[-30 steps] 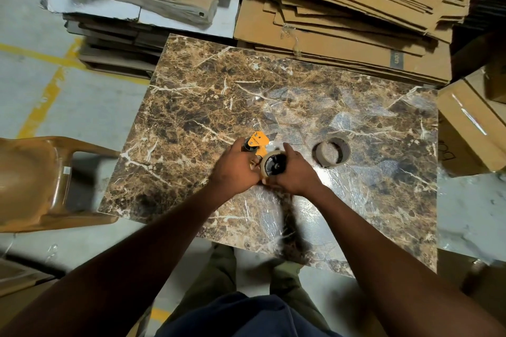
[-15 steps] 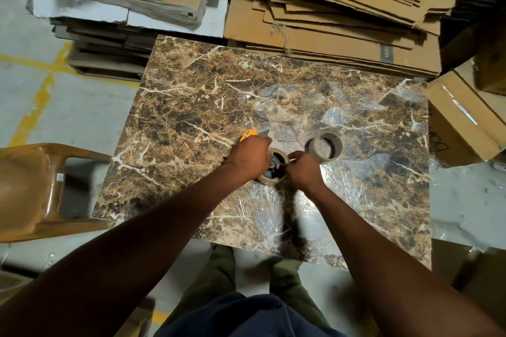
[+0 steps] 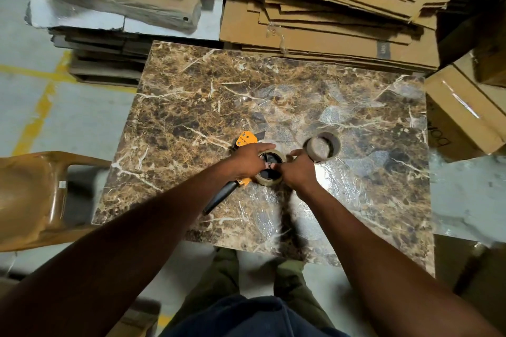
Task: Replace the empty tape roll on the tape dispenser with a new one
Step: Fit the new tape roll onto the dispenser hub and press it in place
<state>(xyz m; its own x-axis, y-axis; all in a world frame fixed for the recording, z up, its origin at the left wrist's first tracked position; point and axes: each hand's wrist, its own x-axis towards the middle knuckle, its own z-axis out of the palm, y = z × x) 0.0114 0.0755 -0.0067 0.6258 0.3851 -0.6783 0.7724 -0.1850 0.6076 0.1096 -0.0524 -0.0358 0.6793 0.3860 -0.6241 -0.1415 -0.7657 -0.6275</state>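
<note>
An orange and black tape dispenser [image 3: 246, 140] lies flat on the marble table [image 3: 191, 107], its black handle [image 3: 220, 197] pointing toward me. A roll of clear tape [image 3: 271, 180] sits around the dispenser's black hub. My left hand [image 3: 250, 160] rests on the dispenser and the roll's left rim, pressing them down. My right hand [image 3: 297, 169] touches the roll's right side, with fingers reaching to the hub's middle. A bare brown cardboard core [image 3: 323, 145] stands on the table just right of my right hand, apart from the dispenser.
Flattened cardboard sheets [image 3: 342, 8] are piled behind the table. Wrapped bundles [image 3: 115, 0] lie at the back left. A sealed carton [image 3: 460, 109] stands at the right edge, and a brown plastic chair [image 3: 32, 197] at the left. My legs are under the front edge.
The dispenser went from held up in both hands to lying flat on the table. My left hand shifted onto the roll's rim, and the handle now shows below my left wrist.
</note>
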